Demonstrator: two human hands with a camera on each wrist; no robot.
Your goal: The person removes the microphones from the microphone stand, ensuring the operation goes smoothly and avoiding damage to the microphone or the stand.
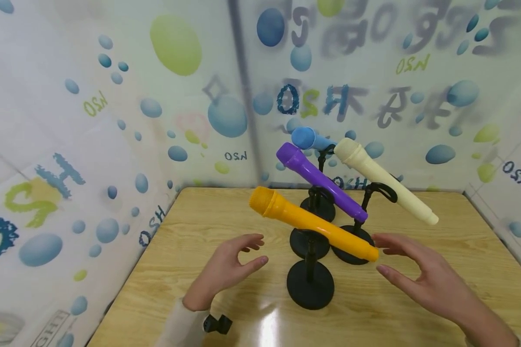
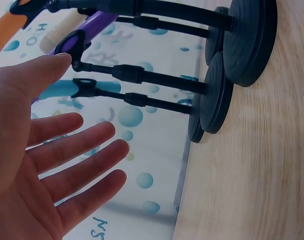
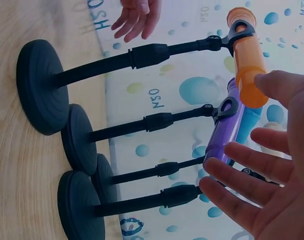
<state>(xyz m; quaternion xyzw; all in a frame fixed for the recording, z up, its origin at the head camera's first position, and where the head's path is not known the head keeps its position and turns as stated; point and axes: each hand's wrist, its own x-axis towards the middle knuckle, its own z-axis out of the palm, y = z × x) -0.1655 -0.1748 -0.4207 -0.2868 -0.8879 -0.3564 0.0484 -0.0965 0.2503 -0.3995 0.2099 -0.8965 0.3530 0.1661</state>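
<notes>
L hand (image 1: 227,265) is hovering w/ fingers wide, empty, left of front stand (image 1: 310,287); R hand (image 1: 427,273) is also hovering wide, near tail of orange mic (image 1: 316,225), contact unclear. Orange mic is sitting in front stand; purple mic (image 1: 319,179), cream mic (image 1: 373,169) & blue mic (image 1: 305,139) are resting in back stands (image 1: 301,246) on table (image 1: 219,212).

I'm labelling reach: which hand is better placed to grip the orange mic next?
Probably the right hand: it opens close to the handle end of the orange mic, while the left hand hangs farther from it.
</notes>
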